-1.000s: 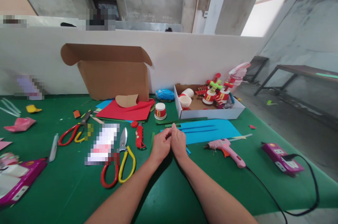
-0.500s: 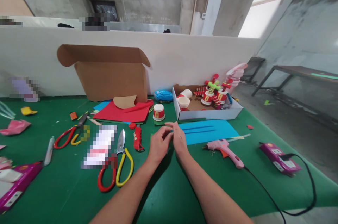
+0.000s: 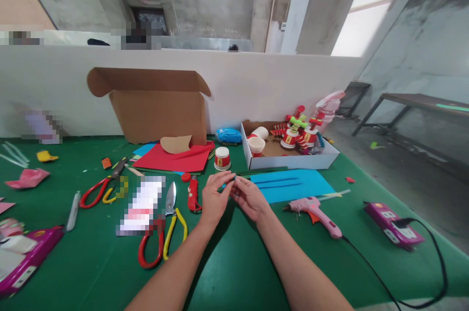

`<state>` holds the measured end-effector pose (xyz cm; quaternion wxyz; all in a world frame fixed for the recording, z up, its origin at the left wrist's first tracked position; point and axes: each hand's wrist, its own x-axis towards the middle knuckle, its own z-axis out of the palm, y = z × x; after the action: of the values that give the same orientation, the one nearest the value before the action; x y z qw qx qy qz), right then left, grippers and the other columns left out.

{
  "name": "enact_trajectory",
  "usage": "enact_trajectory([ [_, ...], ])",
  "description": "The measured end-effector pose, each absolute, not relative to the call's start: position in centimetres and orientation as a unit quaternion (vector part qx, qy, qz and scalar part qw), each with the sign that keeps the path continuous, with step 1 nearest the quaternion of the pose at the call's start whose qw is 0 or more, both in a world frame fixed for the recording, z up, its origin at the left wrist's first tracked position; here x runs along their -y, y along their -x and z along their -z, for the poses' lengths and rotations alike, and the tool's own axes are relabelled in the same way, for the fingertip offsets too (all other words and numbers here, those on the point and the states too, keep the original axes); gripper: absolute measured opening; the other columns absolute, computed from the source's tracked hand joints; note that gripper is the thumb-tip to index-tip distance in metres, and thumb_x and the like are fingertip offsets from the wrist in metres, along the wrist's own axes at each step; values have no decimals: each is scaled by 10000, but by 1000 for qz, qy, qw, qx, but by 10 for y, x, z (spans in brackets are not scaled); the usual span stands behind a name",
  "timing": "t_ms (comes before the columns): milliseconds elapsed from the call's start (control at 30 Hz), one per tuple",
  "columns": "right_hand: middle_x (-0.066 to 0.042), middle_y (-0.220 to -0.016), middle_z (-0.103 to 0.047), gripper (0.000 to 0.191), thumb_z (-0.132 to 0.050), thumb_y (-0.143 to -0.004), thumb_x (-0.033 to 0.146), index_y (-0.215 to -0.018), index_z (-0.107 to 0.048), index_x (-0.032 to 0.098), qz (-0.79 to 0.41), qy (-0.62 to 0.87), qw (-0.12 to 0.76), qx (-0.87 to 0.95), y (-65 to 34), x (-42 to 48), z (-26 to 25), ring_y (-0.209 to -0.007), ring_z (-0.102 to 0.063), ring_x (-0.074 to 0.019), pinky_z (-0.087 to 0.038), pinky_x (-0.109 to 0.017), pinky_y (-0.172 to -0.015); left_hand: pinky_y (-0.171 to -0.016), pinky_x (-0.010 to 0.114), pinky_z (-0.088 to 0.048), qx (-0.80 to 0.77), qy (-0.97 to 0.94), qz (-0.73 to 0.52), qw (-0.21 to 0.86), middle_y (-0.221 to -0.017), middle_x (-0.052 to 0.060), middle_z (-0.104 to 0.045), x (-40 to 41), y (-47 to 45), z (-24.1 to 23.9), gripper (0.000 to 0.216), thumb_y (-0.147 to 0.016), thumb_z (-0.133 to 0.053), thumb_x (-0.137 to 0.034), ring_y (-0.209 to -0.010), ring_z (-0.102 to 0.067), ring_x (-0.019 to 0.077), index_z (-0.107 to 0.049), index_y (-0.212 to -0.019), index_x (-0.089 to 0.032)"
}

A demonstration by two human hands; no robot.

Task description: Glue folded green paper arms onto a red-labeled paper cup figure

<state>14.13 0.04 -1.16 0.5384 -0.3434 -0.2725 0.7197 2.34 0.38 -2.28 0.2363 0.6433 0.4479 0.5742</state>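
My left hand [image 3: 215,197] and my right hand [image 3: 249,197] meet at their fingertips above the table, both closed in a pinch. Between them shows a bit of a blue strip [image 3: 223,187], mostly hidden by the fingers; it looks like paper. Just right of my right hand lies a blue paper sheet [image 3: 311,185] with dark lines across it. A red-and-white paper cup [image 3: 222,159] stands upside down beyond my hands. Left of my left hand lie a red-handled cutter [image 3: 193,194] and scissors [image 3: 170,211] with one red and one yellow handle.
At right rest a pink glue gun [image 3: 318,213] and a purple power unit [image 3: 392,225] with a black cable. A white box [image 3: 293,162] holds cups and decorated figures. An upright cardboard lid [image 3: 161,115], red paper [image 3: 176,158] and second scissors [image 3: 95,193] are at left.
My hands have turned and moved slightly left, and the right fingers are more curled. A bit of blue now shows between the fingers. The view has shifted slightly.
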Motion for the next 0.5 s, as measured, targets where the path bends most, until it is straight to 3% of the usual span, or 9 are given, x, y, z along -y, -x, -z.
enact_trajectory([
  [267, -2, -743, -690, 311, -803, -590, 363, -826, -701, 188, -584, 435, 569, 382, -146, -8, 13, -654, -629, -121, -527, -267, -687, -830, 316, -534, -457, -542, -581, 399, -1020, 93, -718, -15, -11, 19, 326, -799, -611, -337, -923, -662, 191, -681, -1057, -151],
  [500, -8, -720, -677, 244, -690, -681, 357, -851, -671, 182, -484, 464, 547, 502, -148, -8, 14, -647, -618, -141, -515, -278, -659, -827, 336, -545, -436, -555, -503, 498, -963, 78, -743, -19, -3, 14, 374, -652, -710, -284, -888, -677, 195, -710, -1002, -152],
])
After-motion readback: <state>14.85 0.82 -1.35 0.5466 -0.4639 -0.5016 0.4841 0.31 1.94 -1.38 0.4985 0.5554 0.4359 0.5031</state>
